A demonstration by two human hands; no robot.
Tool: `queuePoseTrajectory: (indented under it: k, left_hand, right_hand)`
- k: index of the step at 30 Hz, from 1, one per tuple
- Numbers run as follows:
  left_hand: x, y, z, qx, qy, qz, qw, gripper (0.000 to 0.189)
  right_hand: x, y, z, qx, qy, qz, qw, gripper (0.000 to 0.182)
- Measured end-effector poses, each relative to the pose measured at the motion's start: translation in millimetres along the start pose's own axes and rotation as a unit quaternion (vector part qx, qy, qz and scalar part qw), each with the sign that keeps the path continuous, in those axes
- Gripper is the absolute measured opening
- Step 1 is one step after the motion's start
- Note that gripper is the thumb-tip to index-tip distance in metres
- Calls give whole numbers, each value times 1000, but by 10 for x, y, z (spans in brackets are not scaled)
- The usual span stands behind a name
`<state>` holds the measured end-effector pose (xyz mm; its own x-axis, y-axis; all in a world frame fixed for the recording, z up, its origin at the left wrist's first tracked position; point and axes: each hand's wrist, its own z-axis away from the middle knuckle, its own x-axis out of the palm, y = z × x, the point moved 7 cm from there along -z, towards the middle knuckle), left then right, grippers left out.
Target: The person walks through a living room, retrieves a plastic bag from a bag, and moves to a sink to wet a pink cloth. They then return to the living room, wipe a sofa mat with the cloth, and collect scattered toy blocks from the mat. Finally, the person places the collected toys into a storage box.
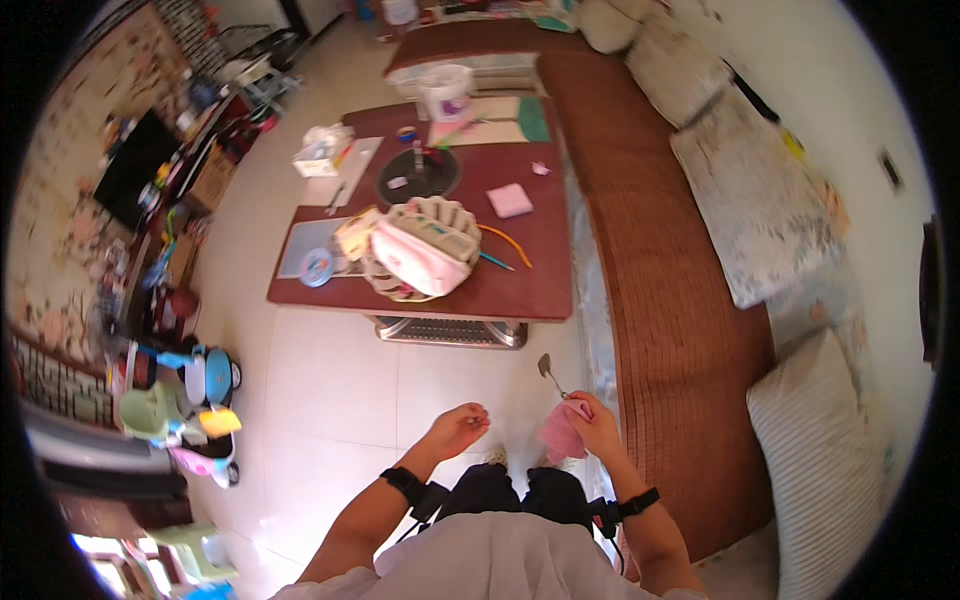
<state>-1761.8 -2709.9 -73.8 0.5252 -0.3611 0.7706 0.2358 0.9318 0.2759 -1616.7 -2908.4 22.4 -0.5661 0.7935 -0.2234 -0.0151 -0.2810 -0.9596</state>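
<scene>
A pink cloth (562,433) hangs from my right hand (595,424), which also grips the handle of a metal spatula (548,368). The spatula's small flat blade points up and away from me, over the floor tiles. On the other side, my left hand (457,430) is held over the floor with its fingers curled in, and nothing shows in it. Both hands are in front of my legs, on the near side of the dark red table (525,292), and neither touches it.
A basket (386,285) on the table holds a pink pencil case (420,259). Also there are a folded pink cloth (510,201), a round tin (316,267) and a white bucket (447,91). A long mat-covered seat (675,360) runs along my right. Toy vehicles (217,375) stand at left.
</scene>
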Motion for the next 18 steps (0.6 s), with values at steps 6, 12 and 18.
queuePoseTrajectory:
  k: [6,12,18]
  left_hand:
    - [-516,579,788,171,-10,165,971,8]
    - [-282,778,1044,271,68,226,933,8]
    - [-90,881,1057,267,80,233,932,8]
  right_hand:
    - [545,-528,-417,-59,-87,67,992,25]
    - [611,-545,-693,-56,-146,73,985,24]
    - [731,-542,-887,-70,-197,44,977,24]
